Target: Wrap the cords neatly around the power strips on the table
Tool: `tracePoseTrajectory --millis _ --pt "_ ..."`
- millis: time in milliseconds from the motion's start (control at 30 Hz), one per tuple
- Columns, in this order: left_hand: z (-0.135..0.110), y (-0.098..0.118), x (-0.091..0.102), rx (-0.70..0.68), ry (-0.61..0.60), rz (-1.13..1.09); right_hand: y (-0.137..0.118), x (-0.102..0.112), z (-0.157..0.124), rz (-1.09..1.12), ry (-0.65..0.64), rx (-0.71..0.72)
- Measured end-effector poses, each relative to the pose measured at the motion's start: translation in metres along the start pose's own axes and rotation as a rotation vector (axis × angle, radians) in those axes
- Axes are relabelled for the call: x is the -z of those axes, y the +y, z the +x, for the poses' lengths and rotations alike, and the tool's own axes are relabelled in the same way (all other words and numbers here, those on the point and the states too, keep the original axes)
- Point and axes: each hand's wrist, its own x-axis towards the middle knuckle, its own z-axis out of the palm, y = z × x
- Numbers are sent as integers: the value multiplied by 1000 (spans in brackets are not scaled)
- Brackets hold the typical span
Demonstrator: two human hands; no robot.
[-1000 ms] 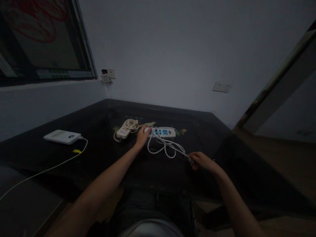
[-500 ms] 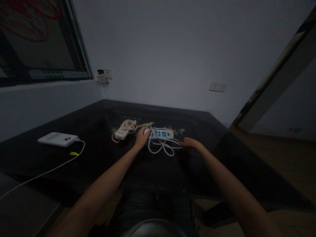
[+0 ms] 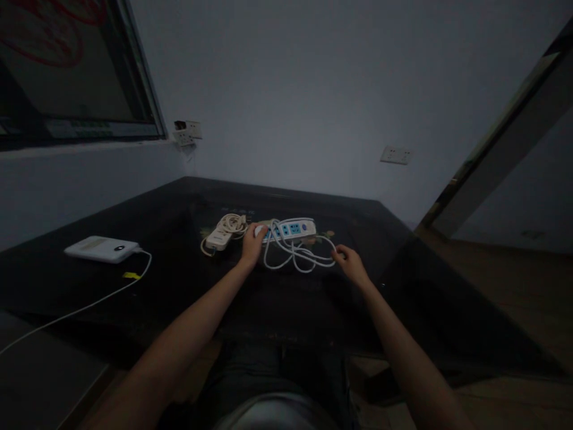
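Hands reach out over a dark table (image 3: 179,286) in a dim room. I see it all from the head camera, looking down along two bare arms.

The left hand (image 3: 251,243) is curled over the left end of a white power strip (image 3: 293,228) with blue holes. The fingers wrap around that end and hold it. The power strip lies flat near the middle of the table, far from the person.

A white cord (image 3: 295,255) lies in loose loops just in front of the power strip. The right hand (image 3: 350,263) is at the right side of the loops. Its bent fingers touch the cord there. I cannot tell if they pinch it or just rest on it.

Just left of the left hand lies a cream strip (image 3: 218,239) with its own cord rolled up on it. Far to the left sits a flat white box (image 3: 101,249), and a thin cable (image 3: 89,306) runs from it to the table edge. A wall socket (image 3: 396,155) is on the wall behind.
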Motion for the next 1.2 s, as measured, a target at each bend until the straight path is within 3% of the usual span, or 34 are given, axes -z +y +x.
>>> tracePoseTrajectory --millis 200,300,467,867,1200 --pt "-1 4 0 11 22 -73 -15 12 -10 0 166 145" --pt "1 4 2 20 -22 -109 -18 19 -11 -33 223 208" --pt "3 8 4 75 -151 -192 -16 29 -9 -23 260 187" --pt "-9 20 1 281 -482 -330 -27 35 -6 63 173 221" --pt "-16 29 0 302 -600 -339 -49 38 1 47 -4 253"
